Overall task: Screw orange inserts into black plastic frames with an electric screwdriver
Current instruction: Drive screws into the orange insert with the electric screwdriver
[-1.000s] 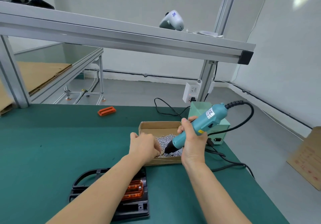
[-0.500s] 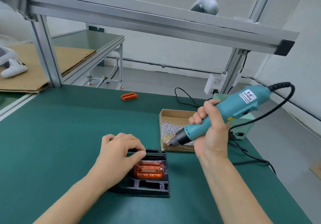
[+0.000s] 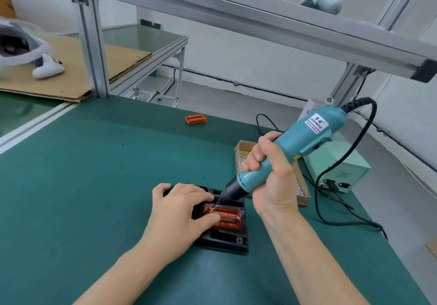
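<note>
Pin the flat black plastic frame [image 3: 222, 240] to the green mat with the left hand [image 3: 179, 214], fingers curled over it beside the seated ribbed orange insert [image 3: 224, 216]. Keep the right hand [image 3: 272, 181] clamped round the teal electric screwdriver [image 3: 290, 148]; square the bit on the near-left corner screw, press straight. Refill from the cardboard screw box [image 3: 302, 193] beyond.

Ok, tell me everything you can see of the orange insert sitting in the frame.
The orange insert is a translucent, ribbed plastic block, roughly rectangular, seated flat in the black frame on the green mat. One screw head shows at its right end. The left hand holds it, thumb against its near left edge and fingers over its far left corner. The electric screwdriver, gripped by the right hand, angles down with its bit at the insert's top left corner.
</note>
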The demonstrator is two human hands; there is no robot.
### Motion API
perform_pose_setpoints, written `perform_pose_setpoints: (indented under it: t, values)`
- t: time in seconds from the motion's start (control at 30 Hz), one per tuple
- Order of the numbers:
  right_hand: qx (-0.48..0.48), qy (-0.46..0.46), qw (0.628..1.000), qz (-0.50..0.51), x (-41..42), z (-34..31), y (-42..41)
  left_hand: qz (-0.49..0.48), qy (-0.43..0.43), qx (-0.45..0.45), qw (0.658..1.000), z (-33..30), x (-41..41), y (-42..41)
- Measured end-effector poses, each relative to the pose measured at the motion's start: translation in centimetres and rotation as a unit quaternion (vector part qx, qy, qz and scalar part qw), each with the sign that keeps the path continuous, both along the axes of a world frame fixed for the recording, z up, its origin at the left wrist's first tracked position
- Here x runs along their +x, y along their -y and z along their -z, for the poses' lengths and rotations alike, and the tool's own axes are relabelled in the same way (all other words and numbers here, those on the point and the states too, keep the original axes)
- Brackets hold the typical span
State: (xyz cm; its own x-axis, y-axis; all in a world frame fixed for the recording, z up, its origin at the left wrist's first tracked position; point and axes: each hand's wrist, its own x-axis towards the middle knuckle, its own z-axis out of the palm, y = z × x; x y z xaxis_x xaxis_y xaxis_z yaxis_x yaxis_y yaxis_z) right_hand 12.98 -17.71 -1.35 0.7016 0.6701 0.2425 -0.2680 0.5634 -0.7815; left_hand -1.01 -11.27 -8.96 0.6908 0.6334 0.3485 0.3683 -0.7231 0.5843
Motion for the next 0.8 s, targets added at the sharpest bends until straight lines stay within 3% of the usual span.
perform_pose_setpoints:
  t: [0.27, 0.5, 0.63, 0.8]
  values:
    - [0.014, 0.002, 1.0, 0.001, -0.1, -0.6, -0.1, 0.016, 0.022, -0.015, 1.0, -0.2, 0.3, -0.7]
    - [-0.007, 0.027, 1.0, -0.007, -0.1, 0.2, -0.5, -0.031, 0.031, 0.023, 0.999, -0.9, -0.6, -2.1]
    - [-0.019, 0.063, 0.998, -0.004, -0.5, 1.2, -1.0, -0.017, 0.012, 0.073, 0.997, -0.8, -0.1, -1.9]
    - [-0.02, 0.061, 0.998, -0.01, -0.5, 1.4, -1.2, 0.007, 0.01, 0.068, 0.998, -0.8, 0.2, -2.1]
